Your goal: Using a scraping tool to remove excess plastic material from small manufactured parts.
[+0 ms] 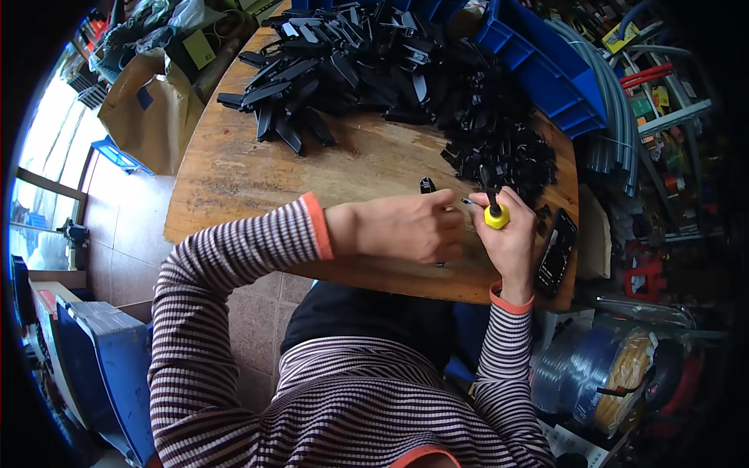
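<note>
The left hand (417, 228) is curled closed around a black part (427, 186), whose far end pokes out beyond the knuckles; most of the part is hidden under the fingers. Just beside it, the right hand (505, 232) is closed on a yellow-and-black tool (496, 216), its dark length pointing away from the person. Thumb and forefinger of that hand reach toward the left one, with a small dark piece (466, 200) at their tips, too small to make out. Both hands are over the near side of the wooden desk (367, 160), whose front edge runs just in front of the person's lap.

Open room lies mainly to the left and ahead: bare wood stretches from the left sleeve to the heap of long black pieces (343, 66) along the far side, and out to the desk's left edge. A few of those long pieces stick out toward that edge. On the right it is tighter. A pile of small black pieces (507, 156) sits just beyond the right hand, a blue bin (546, 66) stands at the far right corner, and a dark phone (558, 251) lies close along the right edge, near the right wrist
</note>
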Tool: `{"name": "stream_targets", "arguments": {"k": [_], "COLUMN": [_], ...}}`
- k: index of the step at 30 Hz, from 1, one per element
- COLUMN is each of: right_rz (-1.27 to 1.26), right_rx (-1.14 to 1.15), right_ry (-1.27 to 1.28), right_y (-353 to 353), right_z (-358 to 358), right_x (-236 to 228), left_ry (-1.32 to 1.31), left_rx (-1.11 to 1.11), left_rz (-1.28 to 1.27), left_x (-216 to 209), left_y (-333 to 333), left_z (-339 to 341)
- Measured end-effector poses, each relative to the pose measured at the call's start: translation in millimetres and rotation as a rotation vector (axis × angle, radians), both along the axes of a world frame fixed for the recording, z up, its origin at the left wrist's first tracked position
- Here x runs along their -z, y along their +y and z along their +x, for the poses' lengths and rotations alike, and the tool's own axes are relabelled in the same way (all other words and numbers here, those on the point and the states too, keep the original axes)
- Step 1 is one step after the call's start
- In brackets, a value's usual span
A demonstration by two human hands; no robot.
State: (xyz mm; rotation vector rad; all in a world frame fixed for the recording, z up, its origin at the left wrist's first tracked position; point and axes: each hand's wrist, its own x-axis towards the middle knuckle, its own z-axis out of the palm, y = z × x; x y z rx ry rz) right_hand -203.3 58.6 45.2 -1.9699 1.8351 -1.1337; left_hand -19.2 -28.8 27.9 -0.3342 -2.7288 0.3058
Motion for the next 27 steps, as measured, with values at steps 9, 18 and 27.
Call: {"name": "stream_targets", "arguments": {"k": [9, 18, 27], "right_rz": [-0.026, -0.018, 0.044], "right_rx": [-0.142, -0.14, -0.301], "right_ry": [0.027, 0.07, 0.281], "right_y": [-29, -39, -47], "right_z": [19, 16, 14], "right_x": [4, 15, 4], "left_ry": [0.041, 0.14, 0.115], "left_rx": [-0.202, -0.181, -0.175], "left_rz": [0.058, 0.19, 0.224], "left_x": [22, 26, 30], "left_y": [18, 12, 13], "left_z": [25, 14, 12]}}
